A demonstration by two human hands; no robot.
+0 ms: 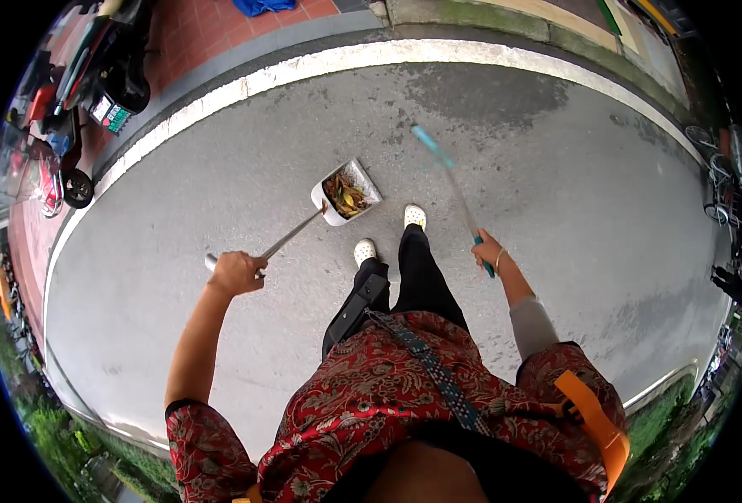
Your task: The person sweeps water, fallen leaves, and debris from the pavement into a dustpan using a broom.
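Observation:
My left hand [238,273] is wrapped round the metal handle of a long-handled dustpan [368,182]. The pan, left of centre and just ahead of my feet, holds brown and yellow leaves [346,195]. On the right, my right hand [488,250] grips the dark teal end of a thin stick tool [463,201]. Its light-blue far end [432,145] points up and left over the road, apart from the dustpan, and is slightly blurred. Whether that end touches the ground I cannot tell.
My white shoes [415,217] stand on the grey road [262,168]. A pale kerb line [304,67] curves across the front. Parked scooters [77,126] are at the upper left, with bicycles [718,180] at the right edge. Green plants [61,436] show at the lower left.

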